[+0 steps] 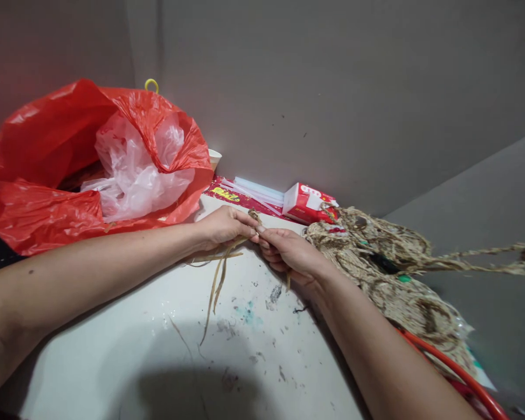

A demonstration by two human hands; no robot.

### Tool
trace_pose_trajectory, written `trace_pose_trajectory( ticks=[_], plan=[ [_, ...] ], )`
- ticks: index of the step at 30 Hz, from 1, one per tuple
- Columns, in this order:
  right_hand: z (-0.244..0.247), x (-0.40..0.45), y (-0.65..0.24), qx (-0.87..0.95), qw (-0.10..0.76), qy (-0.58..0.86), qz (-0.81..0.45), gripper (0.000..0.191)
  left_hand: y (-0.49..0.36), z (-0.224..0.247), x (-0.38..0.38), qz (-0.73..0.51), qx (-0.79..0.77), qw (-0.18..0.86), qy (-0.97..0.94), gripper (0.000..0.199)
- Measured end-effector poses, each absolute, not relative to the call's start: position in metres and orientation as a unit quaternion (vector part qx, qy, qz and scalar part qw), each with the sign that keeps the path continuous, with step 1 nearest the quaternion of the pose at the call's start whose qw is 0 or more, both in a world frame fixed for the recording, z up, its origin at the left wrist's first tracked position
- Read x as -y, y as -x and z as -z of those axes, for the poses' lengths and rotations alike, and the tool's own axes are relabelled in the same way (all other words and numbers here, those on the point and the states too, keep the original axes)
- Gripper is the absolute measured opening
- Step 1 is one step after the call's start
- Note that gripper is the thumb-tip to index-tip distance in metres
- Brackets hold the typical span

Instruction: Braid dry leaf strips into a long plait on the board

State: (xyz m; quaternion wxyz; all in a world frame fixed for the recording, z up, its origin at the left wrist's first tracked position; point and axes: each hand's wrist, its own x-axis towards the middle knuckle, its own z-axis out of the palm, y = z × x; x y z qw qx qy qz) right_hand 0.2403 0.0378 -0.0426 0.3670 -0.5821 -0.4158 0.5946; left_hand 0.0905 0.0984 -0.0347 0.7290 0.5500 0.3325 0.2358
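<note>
My left hand (228, 226) and my right hand (287, 249) meet above the far part of a white tabletop (157, 350). Both are closed, thumbs and fingertips pinching a small piece of twisted straw cord (254, 215) that pokes up between them. Brown straw strands (217, 286) trail down from under the left hand over the table. A short strand end also hangs below my right hand. The exact twist or knot between the fingertips is hidden by the fingers.
A red plastic bag (39, 204) with clear crumpled plastic (133, 184) inside stands at left. Behind the hands lie pale straws (258, 192) and a red-and-white packet (304, 204). Braided straw rope (389, 245) is heaped at right, near a red curved tube (455, 364). A grey wall rises behind.
</note>
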Motion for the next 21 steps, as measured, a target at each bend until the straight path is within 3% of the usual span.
trace_pose_trajectory(
  ticks=[12,16,21],
  plan=[
    [0.041,-0.036,-0.223,0.362,0.424,0.613,-0.561,0.016,-0.087,0.031,-0.099,-0.219,-0.379,0.555,-0.707,0.021],
    [0.041,-0.034,-0.220,0.347,0.442,0.610,-0.558,0.013,-0.085,0.025,-0.096,-0.158,-0.357,0.600,-0.699,0.017],
    [0.045,-0.032,-0.222,0.313,0.469,0.553,-0.614,0.027,-0.087,0.032,-0.087,-0.142,-0.334,0.608,-0.706,0.018]
  ],
)
